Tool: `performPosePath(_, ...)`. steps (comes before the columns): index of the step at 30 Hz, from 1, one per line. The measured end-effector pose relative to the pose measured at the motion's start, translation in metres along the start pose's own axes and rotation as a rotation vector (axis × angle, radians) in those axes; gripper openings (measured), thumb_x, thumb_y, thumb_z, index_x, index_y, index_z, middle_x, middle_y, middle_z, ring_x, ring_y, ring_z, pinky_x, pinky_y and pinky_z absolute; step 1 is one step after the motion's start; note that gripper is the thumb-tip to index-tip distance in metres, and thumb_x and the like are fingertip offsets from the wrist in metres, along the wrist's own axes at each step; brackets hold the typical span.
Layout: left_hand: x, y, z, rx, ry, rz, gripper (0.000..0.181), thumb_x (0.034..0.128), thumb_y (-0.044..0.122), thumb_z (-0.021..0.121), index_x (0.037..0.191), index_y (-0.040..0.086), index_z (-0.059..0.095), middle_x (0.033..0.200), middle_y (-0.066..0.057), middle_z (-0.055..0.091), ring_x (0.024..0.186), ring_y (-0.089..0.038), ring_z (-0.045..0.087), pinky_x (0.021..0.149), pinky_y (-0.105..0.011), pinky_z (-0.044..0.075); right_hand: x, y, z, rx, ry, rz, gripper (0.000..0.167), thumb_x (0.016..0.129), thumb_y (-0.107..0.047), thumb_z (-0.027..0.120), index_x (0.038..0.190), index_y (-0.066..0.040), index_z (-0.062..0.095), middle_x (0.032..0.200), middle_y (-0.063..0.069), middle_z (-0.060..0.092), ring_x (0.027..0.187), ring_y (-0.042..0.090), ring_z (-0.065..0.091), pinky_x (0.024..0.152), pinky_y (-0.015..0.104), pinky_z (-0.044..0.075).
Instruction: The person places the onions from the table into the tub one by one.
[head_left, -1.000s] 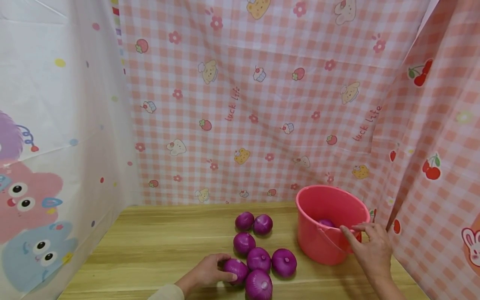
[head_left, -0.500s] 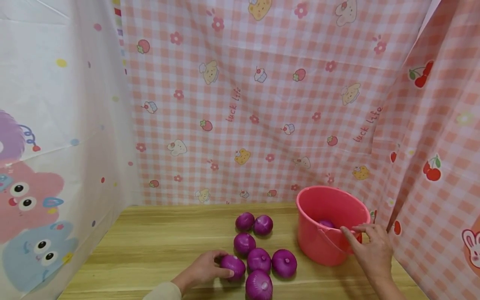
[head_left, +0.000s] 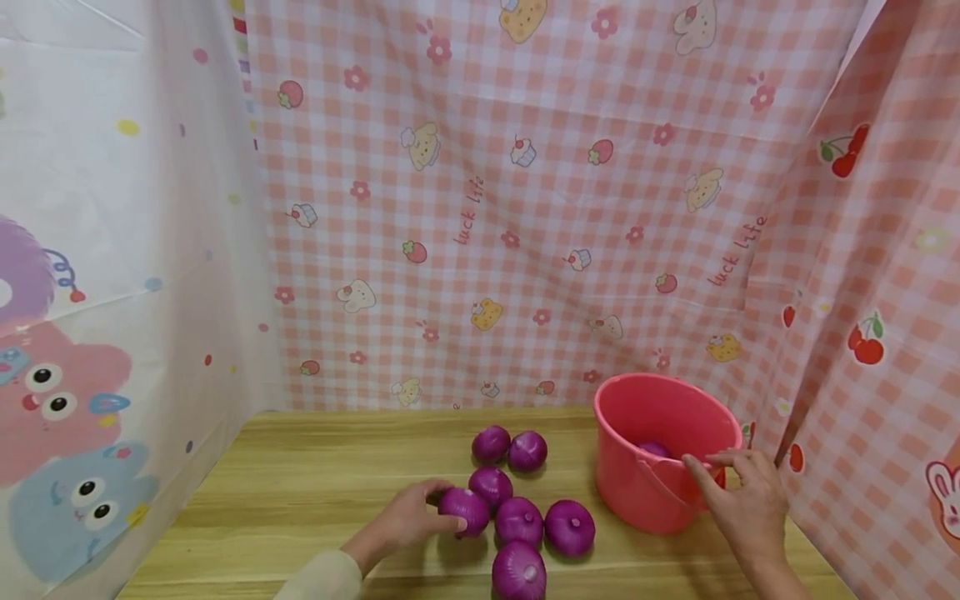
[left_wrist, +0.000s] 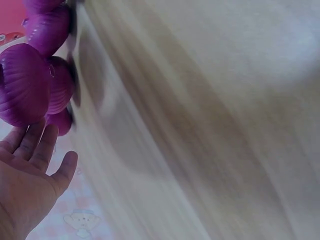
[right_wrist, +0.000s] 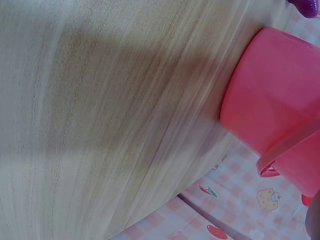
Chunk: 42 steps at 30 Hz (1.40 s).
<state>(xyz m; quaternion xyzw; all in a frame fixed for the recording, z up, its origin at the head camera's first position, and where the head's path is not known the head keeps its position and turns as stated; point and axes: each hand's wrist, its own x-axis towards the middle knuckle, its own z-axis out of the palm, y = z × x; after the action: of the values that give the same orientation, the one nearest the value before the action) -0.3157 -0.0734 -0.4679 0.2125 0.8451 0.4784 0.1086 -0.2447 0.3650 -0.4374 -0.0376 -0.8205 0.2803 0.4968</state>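
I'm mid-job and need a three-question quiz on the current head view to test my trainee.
1. Which hand is at the rim of the pink bucket?
2. How many purple onions show outside the bucket?
3. True or false: the left hand is holding nothing.

Key:
1. The right hand.
2. Seven.
3. False; its fingers and thumb hold an onion.
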Motion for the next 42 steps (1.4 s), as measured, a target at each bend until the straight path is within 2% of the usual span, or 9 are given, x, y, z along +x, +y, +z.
performPosePath(8,0.007,0.011,-0.004,0.026,0.048,0.018,0.065,0.0814,0.035,0.081,0.130,-0.002,0.057,0.116,-0.013,0.063,0.107,-0.032,0.060,0.089,-0.049,0.052,-0.001,0.002,0.000,0.008,0.009,-0.009,0.028,0.066,-0.010,0.092,0.083,0.000,0.071,0.088,0.011,0.060,0.089,0.020,0.049,0.077,0.014,0.030)
performPosePath(17,0.016,0.025,-0.005,0.025,0.063,0.027,0.068,0.0812,0.038,0.081,0.132,0.000,0.057,0.118,-0.011,0.063,0.109,-0.029,0.059,0.089,-0.045,0.053,-0.001,0.003,0.001,0.013,0.017,-0.017,0.029,0.065,-0.009,0.092,0.082,0.001,0.071,0.088,0.011,0.060,0.088,0.021,0.049,0.077,0.013,0.030)
performPosePath(24,0.024,0.037,-0.003,0.030,0.082,0.049,0.068,0.0818,0.039,0.080,0.132,0.000,0.056,0.120,-0.011,0.063,0.112,-0.029,0.058,0.091,-0.046,0.052,-0.001,0.002,0.001,0.004,0.013,-0.009,0.029,0.066,-0.010,0.092,0.082,0.000,0.071,0.088,0.010,0.060,0.088,0.020,0.049,0.077,0.016,0.030)
performPosePath(34,0.036,0.056,0.000,0.023,0.076,0.041,0.073,0.0811,0.044,0.080,0.137,0.005,0.054,0.124,-0.011,0.061,0.112,-0.027,0.058,0.093,-0.047,0.051,-0.001,0.003,0.001,0.018,0.020,-0.027,0.029,0.065,-0.008,0.092,0.082,0.001,0.071,0.087,0.012,0.059,0.088,0.022,0.050,0.078,0.013,0.029)
performPosePath(42,0.046,0.073,0.004,0.003,0.060,0.065,0.071,0.0832,0.043,0.078,0.138,0.006,0.054,0.125,-0.010,0.061,0.114,-0.027,0.058,0.095,-0.045,0.051,-0.001,0.003,0.001,0.017,0.013,-0.024,0.028,0.066,-0.008,0.091,0.082,0.001,0.071,0.087,0.012,0.059,0.088,0.024,0.050,0.078,0.014,0.029)
